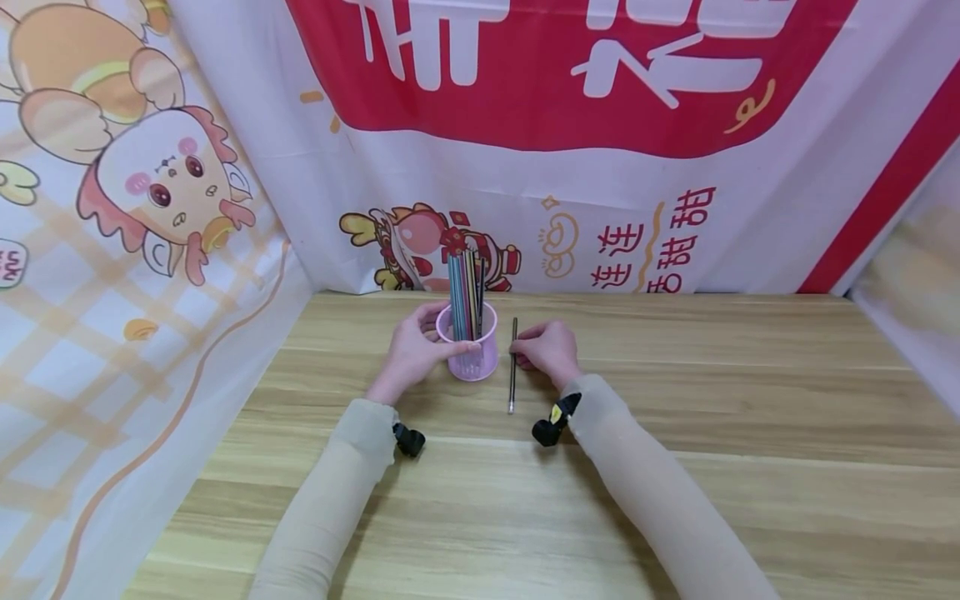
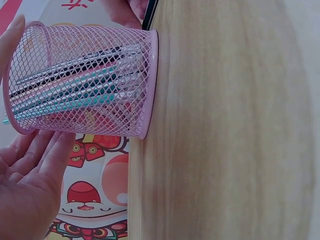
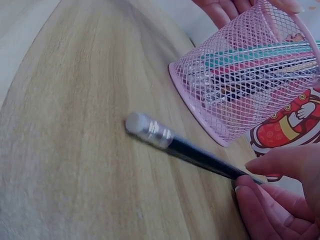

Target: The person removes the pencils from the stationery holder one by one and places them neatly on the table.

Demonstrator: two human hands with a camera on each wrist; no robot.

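Note:
A pink mesh pencil cup (image 1: 486,360) stands upright on the table, holding several pencils (image 1: 459,287) in teal, red, black and other colours. My left hand (image 1: 415,348) grips the cup from its left side, thumb across the front near the rim and fingers behind. In the left wrist view, the eraser ends of the pencils (image 2: 131,75) point down at the cup's base. Just right of the cup, my right hand (image 1: 551,348) pinches a dark pencil (image 1: 512,385) between thumb and fingers. Its white eraser (image 3: 137,123) points toward me, low over or on the tabletop; contact is unclear.
The wood-grain table (image 1: 465,517) ends at a printed cloth backdrop (image 1: 420,158) close behind the cup. Another patterned cloth (image 1: 112,350) hangs along the left side. A black wrist camera (image 1: 408,439) sits at the left cuff, another camera (image 1: 551,429) at the right.

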